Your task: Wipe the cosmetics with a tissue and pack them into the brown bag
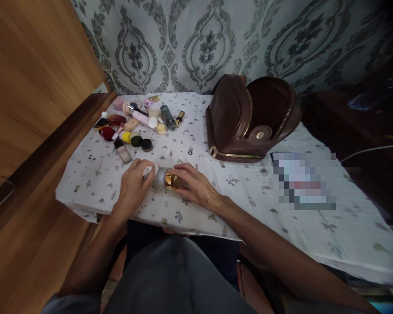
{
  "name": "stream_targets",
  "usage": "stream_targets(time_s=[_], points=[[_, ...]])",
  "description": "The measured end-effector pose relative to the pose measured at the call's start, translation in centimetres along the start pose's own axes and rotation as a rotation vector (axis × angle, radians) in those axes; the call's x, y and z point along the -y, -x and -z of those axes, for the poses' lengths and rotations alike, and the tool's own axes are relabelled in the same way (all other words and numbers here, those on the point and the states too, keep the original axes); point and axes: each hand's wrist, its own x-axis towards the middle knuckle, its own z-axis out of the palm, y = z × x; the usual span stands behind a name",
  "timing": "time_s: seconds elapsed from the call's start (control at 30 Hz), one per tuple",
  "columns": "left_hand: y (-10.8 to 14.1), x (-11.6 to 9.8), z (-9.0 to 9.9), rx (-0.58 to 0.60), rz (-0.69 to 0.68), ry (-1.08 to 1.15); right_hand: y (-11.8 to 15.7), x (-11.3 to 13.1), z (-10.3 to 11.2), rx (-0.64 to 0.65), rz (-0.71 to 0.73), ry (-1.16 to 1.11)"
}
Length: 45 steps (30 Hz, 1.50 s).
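Note:
My left hand (133, 186) is closed on a crumpled white tissue (148, 171), with a bit of it showing between thumb and fingers. My right hand (200, 188) is wrapped round the gold-banded end of a cosmetic container (169, 179), which lies on its side just above the cloth. Its paler body points toward my left hand and is blurred, so I cannot tell whether the tissue touches it. Near my left hand lies a small bottle with a black cap (122, 151). A round black lid or jar (146, 144) sits just beyond it.
Several tubes, bottles and lipsticks, among them a dark green bottle (167, 117), lie piled at the back left. A brown leather bag (229, 117) stands unzipped at the back. A pixelated flat object (303, 181) lies at right. Wooden panelling (36, 65) borders the left side.

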Motion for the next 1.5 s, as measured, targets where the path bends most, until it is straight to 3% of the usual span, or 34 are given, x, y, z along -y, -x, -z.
stream_targets(time_s=[0.3, 0.37, 0.5, 0.6, 0.8, 1.0, 1.13, 1.2, 1.3, 1.5], points=[[0.8, -0.8, -0.6, -0.084, -0.049, -0.021, -0.1, 0.1, -0.8, -0.06, -0.323, -0.183], [1.1, -1.4, -0.7, -0.093, -0.088, -0.004, -0.1, 0.1, -0.8, -0.085, -0.295, -0.202], [1.4, -2.5, -0.5, -0.071, -0.173, 0.022, -0.2, -0.2, -0.7, -0.109, -0.108, -0.17], [1.0, -2.3, -0.2, -0.042, -0.114, 0.011, -0.1, -0.2, -0.5, -0.046, -0.03, -0.121], [0.6, -0.3, 0.2, -0.047, 0.004, 0.017, 0.0, 0.3, -0.3, 0.019, -0.109, -0.153], [1.8, -1.5, -0.3, -0.076, -0.047, -0.015, -0.2, 0.1, -1.0, -0.029, -0.243, -0.213], [2.2, -2.8, -0.3, -0.067, -0.168, -0.047, -0.2, -0.1, -1.0, -0.058, -0.153, -0.159], [1.9, -2.9, -0.2, -0.043, -0.166, -0.034, -0.2, -0.1, -1.0, -0.065, -0.079, -0.136], [0.8, -1.6, 0.1, 0.018, -0.063, 0.076, -0.2, 0.1, -0.7, -0.037, -0.009, -0.133], [-0.8, 2.0, -0.3, 0.257, 0.203, 0.664, -0.1, 0.4, -0.8, 0.036, 0.083, -0.19]])
